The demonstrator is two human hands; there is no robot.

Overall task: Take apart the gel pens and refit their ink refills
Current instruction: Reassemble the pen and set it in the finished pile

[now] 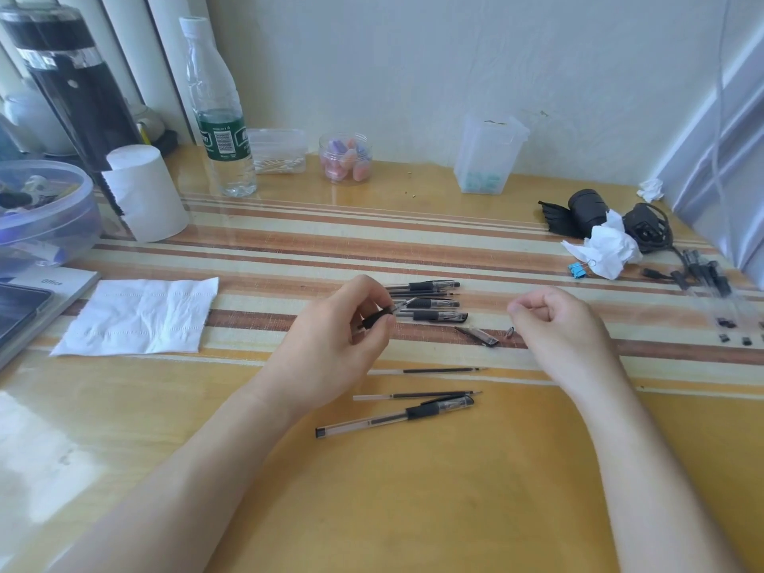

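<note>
My left hand (351, 324) grips a clear pen barrel by its black rubber grip (378, 317), the open tip pointing right. My right hand (554, 320) hovers to the right with its fingers curled; whether it pinches anything is not visible. Several capped gel pens (430, 301) lie in a row just beyond my left hand. A loose pen cap (479, 336) and a small metal tip (510, 332) lie between my hands. Two bare ink refills (444, 370) (417, 395) and a whole capped pen (397, 415) lie nearer me.
A white tissue (138, 316) lies at the left beside a tablet (20, 312). At the back stand a water bottle (219, 113), paper roll (144, 192), a jar (346, 158) and a clear box (488, 155). More pen parts (711, 283), crumpled tissue (607, 250) and a blue clip (576, 270) lie right.
</note>
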